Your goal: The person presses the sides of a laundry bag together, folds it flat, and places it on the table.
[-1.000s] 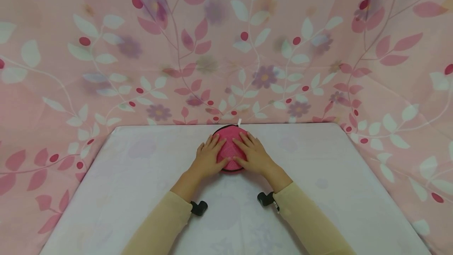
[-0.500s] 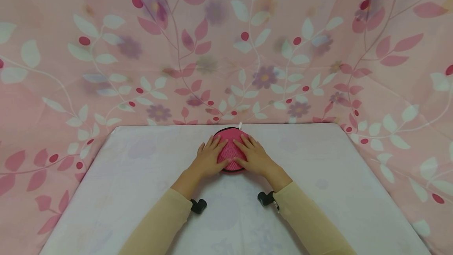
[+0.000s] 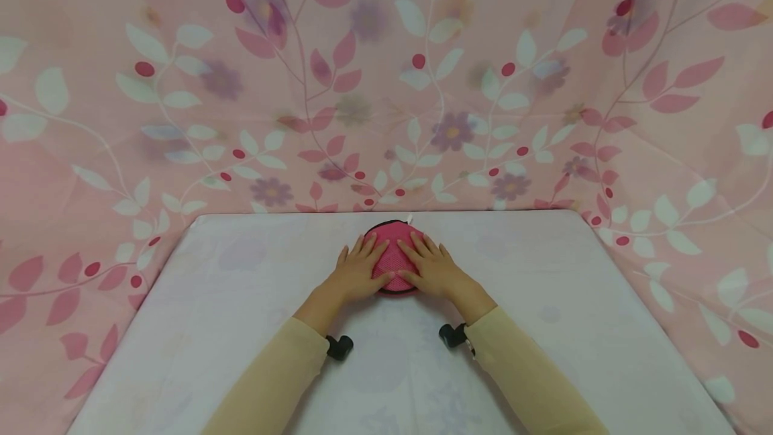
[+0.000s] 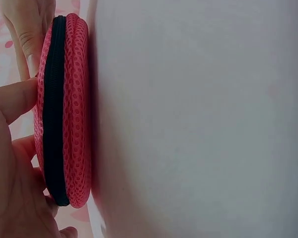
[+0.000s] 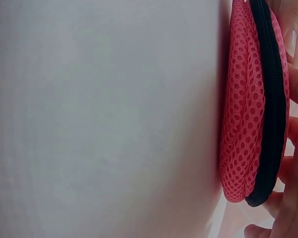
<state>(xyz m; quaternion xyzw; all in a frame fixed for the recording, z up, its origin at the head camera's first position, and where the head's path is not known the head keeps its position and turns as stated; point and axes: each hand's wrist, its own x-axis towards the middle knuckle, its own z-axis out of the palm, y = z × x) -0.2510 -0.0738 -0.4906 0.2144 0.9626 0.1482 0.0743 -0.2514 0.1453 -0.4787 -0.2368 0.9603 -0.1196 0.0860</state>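
A round pink mesh pouch (image 3: 395,268) with a black zip lies flat near the far edge of the table. Its zip (image 4: 54,114) runs round the side facing me in the left wrist view, and a small white tab pokes out at the far side in the head view. On the pouch's left half rests my left hand (image 3: 357,270), fingers spread and fairly straight. My right hand (image 3: 437,270) lies the same way on the right half, the two thumbs almost meeting near the front. The fingers cover much of the pouch's top.
The pouch sits on a table (image 3: 380,368) covered with a pale cloth. Behind it hangs a pink floral curtain (image 3: 386,86), close to the table's back edge. Small black devices (image 3: 340,348) are worn at both wrists.
The pouch's far rim and white tab have sunk slightly lower, so the pouch looks a little flatter. Both hands stay on it with hardly any shift.
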